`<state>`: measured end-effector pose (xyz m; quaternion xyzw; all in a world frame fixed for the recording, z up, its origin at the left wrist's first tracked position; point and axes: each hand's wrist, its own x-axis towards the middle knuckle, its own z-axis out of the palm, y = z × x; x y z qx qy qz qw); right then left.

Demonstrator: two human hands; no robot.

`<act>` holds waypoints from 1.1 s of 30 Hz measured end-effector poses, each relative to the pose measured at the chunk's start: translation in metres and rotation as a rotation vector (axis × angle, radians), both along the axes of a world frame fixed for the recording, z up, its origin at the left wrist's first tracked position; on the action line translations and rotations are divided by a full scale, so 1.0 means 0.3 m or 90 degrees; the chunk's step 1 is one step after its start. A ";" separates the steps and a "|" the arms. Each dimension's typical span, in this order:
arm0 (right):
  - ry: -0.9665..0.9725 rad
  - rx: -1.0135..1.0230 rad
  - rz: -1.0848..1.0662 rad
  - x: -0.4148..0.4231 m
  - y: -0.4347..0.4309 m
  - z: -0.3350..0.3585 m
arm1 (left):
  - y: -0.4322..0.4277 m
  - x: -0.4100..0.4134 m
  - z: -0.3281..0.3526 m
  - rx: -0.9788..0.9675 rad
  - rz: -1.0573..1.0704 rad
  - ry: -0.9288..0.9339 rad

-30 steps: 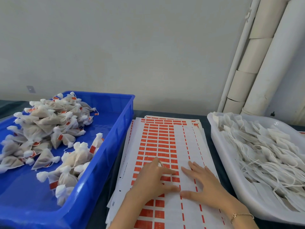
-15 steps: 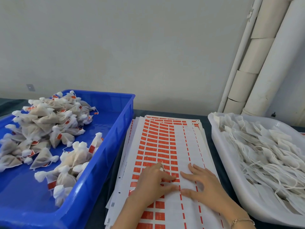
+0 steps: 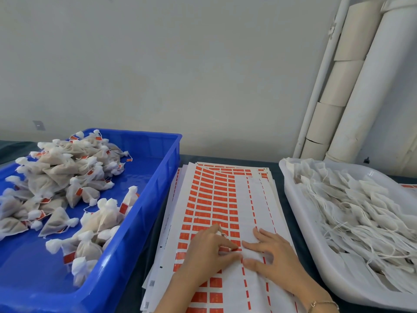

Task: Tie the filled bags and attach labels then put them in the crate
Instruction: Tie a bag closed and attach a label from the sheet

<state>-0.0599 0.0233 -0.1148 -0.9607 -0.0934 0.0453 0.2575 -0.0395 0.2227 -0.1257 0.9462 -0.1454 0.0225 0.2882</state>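
A stack of white label sheets (image 3: 216, 195) with rows of orange labels lies between the two containers. My left hand (image 3: 209, 251) rests on the top sheet, index finger and thumb pinching an orange label (image 3: 235, 250) at the edge of the printed block. A thin white string shows at its knuckles. My right hand (image 3: 270, 256) lies flat beside it, fingers straight, pressing the sheet down. The blue crate (image 3: 158, 188) on the left holds several tied, labelled bags (image 3: 56, 177). The white tray (image 3: 293, 199) on the right is piled with flat untied bags (image 3: 361, 211) and loose strings.
The sheets lie on a dark table, which shows in narrow strips between them and the containers. A plain wall stands close behind. White pipes and cardboard tubes (image 3: 352, 86) lean in the back right corner. A few more orange labels peek out behind the tray.
Both hands stay at the same spot on the sheet. My left index finger and thumb have drawn a little closer together on the label.
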 end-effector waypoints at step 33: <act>0.029 -0.001 0.014 0.007 -0.009 -0.007 | -0.025 -0.001 -0.024 -0.057 -0.038 -0.140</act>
